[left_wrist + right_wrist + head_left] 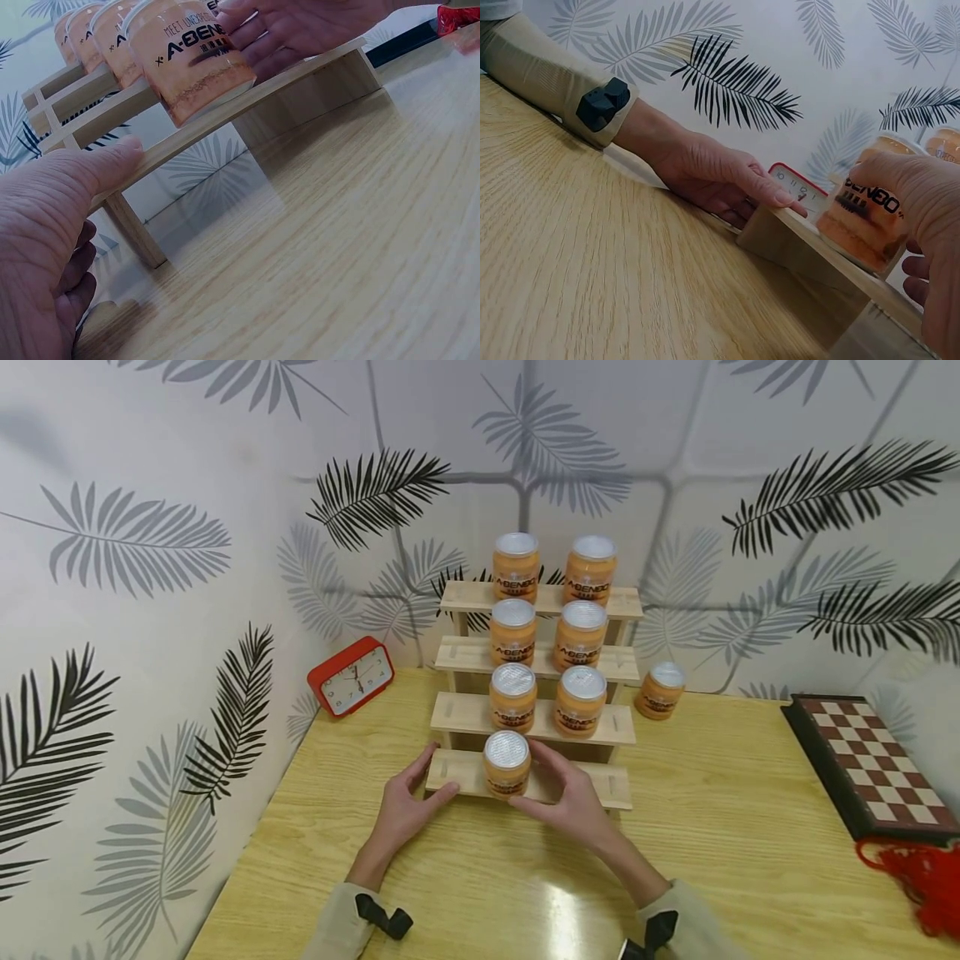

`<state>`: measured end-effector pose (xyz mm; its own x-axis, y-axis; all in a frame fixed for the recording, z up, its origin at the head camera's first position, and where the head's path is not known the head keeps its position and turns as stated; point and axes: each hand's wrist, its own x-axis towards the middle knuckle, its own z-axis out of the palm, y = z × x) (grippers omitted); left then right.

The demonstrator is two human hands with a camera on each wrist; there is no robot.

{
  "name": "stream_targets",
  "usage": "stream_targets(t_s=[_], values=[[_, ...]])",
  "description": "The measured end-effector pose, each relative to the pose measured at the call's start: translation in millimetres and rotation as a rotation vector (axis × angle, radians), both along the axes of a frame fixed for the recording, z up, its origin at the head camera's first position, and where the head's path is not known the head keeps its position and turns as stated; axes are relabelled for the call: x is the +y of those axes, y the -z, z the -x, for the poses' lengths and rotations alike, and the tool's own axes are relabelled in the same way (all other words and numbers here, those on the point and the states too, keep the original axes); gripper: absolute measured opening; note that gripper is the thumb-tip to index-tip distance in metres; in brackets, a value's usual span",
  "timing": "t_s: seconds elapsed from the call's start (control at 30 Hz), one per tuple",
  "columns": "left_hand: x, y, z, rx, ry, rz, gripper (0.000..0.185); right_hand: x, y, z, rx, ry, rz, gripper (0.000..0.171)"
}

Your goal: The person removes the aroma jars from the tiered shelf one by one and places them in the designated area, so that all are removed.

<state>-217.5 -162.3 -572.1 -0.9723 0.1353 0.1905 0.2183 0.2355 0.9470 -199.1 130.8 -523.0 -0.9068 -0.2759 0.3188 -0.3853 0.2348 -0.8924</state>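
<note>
A tiered wooden display rack bears several orange cans with silver lids, two on each upper shelf. On its lowest shelf stands one upright can, lettered "A-BENBO". My right hand holds this can from the right, thumb at its front and fingers round the far side. At the rack's left end, my left hand grips the lowest shelf, its thumb on the front edge. In the right wrist view the can partly hides behind my right thumb.
One more can stands on the wooden table right of the rack. A red alarm clock is at the back left. A chessboard and a red tassel lie at the right. Leaf-patterned walls border the table.
</note>
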Motion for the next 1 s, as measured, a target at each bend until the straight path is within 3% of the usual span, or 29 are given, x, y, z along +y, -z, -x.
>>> stream_targets(t_s=[0.67,1.0], values=[[0.4,-0.5,-0.4,0.006,-0.004,0.005,0.079,-17.9,-1.0,4.6,-0.009,-0.030,0.074,0.082],[0.7,-0.1,-1.1,0.011,0.000,-0.003,0.079,-22.2,2.4,3.2,0.010,0.005,0.075,0.083]])
